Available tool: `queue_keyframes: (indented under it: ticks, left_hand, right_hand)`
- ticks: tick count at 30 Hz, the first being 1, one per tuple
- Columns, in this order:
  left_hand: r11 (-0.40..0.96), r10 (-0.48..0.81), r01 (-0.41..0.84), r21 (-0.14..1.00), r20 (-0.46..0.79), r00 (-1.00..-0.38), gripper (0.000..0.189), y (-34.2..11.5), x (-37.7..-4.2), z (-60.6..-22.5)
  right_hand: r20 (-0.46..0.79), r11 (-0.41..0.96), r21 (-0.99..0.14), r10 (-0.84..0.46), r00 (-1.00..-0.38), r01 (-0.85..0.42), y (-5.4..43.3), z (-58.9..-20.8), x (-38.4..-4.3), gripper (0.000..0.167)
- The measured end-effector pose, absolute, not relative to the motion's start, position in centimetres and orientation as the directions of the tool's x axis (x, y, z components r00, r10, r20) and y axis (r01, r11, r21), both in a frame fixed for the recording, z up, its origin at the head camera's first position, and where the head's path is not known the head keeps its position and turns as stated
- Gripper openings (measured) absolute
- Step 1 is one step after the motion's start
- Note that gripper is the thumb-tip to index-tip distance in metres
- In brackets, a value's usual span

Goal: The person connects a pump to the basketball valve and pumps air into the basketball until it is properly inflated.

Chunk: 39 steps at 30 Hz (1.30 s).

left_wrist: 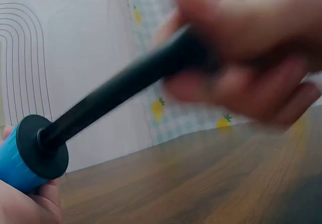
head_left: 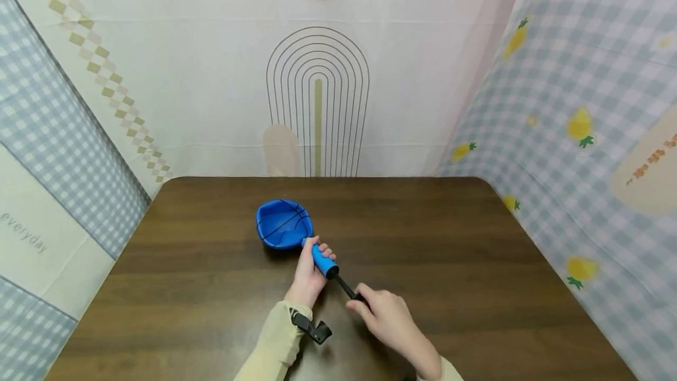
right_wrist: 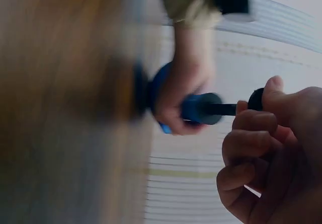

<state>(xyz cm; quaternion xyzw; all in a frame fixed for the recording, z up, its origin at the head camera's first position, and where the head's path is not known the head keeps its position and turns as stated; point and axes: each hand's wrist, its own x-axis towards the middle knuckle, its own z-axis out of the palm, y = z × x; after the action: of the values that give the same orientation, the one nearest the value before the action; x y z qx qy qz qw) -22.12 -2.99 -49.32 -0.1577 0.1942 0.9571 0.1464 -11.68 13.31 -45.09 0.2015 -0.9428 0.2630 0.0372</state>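
A blue ball with black lines (head_left: pixel 284 225), caved in like a bowl, lies on the table with its hollow facing up. My left hand (head_left: pixel 308 278) is wrapped around the blue barrel of a hand pump (head_left: pixel 324 262), right beside the ball's rim. The pump's front end is hidden by that hand. Its black plunger rod (left_wrist: pixel 110 94) is pulled well out of the barrel. With thumb and curled fingers my right hand (head_left: pixel 388 316) grips the black handle (right_wrist: pixel 256 99) at the rod's end; in the left wrist view this hand is blurred.
The brown wooden table (head_left: pixel 449 240) extends on all sides of the hands. A patterned white cloth (head_left: pixel 412 93) hangs behind it, and checked cloths (head_left: pixel 555 104) flank it. A black strap (head_left: pixel 311 325) circles the left sleeve.
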Motion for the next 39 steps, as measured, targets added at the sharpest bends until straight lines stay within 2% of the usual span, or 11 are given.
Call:
queue_keyframes:
  ticks: [5,10,16,22,31,35,39]
  left_hand:
    - [-0.869,0.212,-0.339,0.36,-0.348,-0.913,0.019,-2.9,-22.2,-49.1]
    - [-0.869,0.203,-0.334,0.365,-0.354,-0.913,0.017,-3.4,-22.0,-49.3]
    - [-0.83,0.212,-0.354,0.432,-0.343,-0.915,0.016,-3.8,-21.8,-49.4]
    - [-0.796,0.211,-0.367,0.481,-0.349,-0.913,0.016,-3.8,-21.8,-49.3]
    - [-0.839,0.204,-0.361,0.407,-0.379,-0.903,0.017,-4.2,-22.3,-49.3]
    - [-0.845,0.196,-0.358,0.396,-0.394,-0.898,0.017,-4.1,-22.2,-49.3]
    - [-0.874,0.203,-0.347,0.339,-0.395,-0.896,0.015,-3.7,-22.1,-49.2]
  right_hand:
    - [0.178,0.798,-0.406,-0.41,-0.895,-0.446,11.9,-46.4,-15.0,0.026]
    - [0.16,0.773,-0.431,-0.443,-0.882,-0.466,11.0,-46.7,-15.9,0.03]
    - [0.163,0.752,-0.48,-0.43,-0.888,-0.453,10.7,-46.5,-14.8,0.03]
    - [0.119,0.737,-0.526,-0.43,-0.895,-0.425,11.4,-45.5,-12.3,0.034]
    - [0.212,0.703,-0.513,-0.453,-0.866,-0.493,13.4,-42.8,-8.3,0.032]
    - [0.217,0.704,-0.52,-0.439,-0.872,-0.484,13.4,-42.8,-8.4,0.03]
    - [0.202,0.747,-0.521,-0.362,-0.91,-0.413,13.2,-43.3,-9.7,0.028]
